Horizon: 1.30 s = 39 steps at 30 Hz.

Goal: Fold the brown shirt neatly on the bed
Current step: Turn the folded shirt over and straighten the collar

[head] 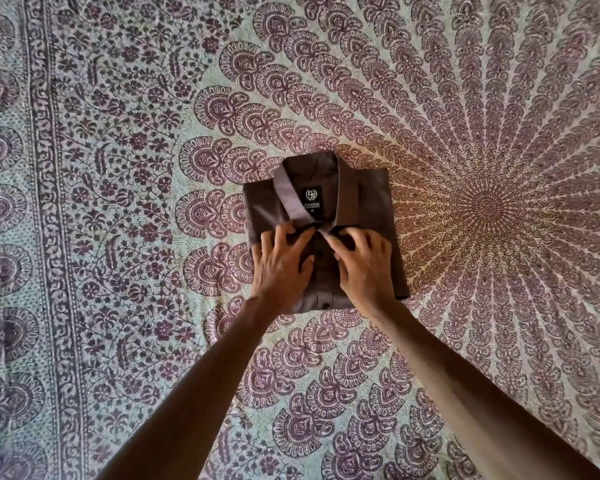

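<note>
Left hand is lying flat on the brown shirt, fingers spread and mostly straight, tips up against the near edge of the collar. So that one's relaxed and wide, just pressing the cloth down. Right hand is different: fingers bent and bunched, tips pinching a bit of fabric right where the two collar points meet at the top of the placket. The thumb is tucked out of sight. Both forearms are bare and come in from the near edge.

The shirt itself is already a tidy little rectangle, front side up, collar at the far end. It's a dark chocolate brown, with the collar catching the light and looking a shade paler, almost mauve. Inside the neck there's a black label with a white crest and "XL" on it. Dark buttons run down the middle, one between the hands and another near the bottom fold. The edges look pretty square, though the right side flares out a bit toward the near corner.

It sits about mid-frame on the bedspread, a purple-on-pale mandala print whose centre is off to the right of the shirt.
</note>
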Tool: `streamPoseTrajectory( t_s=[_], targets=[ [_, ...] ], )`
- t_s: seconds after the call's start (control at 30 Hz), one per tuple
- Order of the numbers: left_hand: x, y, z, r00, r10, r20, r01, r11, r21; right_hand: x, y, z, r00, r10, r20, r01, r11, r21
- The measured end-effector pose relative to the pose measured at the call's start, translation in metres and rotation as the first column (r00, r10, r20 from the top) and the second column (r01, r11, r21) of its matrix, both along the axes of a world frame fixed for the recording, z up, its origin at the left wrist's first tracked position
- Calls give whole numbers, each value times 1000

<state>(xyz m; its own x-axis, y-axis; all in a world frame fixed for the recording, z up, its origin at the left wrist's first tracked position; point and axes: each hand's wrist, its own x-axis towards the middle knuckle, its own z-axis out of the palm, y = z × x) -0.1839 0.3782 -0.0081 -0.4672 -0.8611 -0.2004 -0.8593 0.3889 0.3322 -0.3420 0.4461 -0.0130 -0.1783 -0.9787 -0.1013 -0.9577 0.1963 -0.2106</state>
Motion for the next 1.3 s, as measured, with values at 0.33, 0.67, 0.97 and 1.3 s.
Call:
streamPoseTrajectory(
  t_s=[0.33,0.67,0.97,1.3],
  targets=[
    [-10,-9,5,989,145,-28,-135,963,235,2,-13,6,990,77,-117,-67,994,86],
    [0,23,-5,1000,2,-6,-2,999,-54,-9,-15,4,994,105,-25,-102,991,85],
    [-7,16,-3,993,92,-72,-89,995,50,-33,24,-8,998,-21,57,17,998,56],
    [16,45,-22,1000,-15,-1,15,1000,-4,-26,40,-20,1000,-5,31,1,988,151]
  ],
)
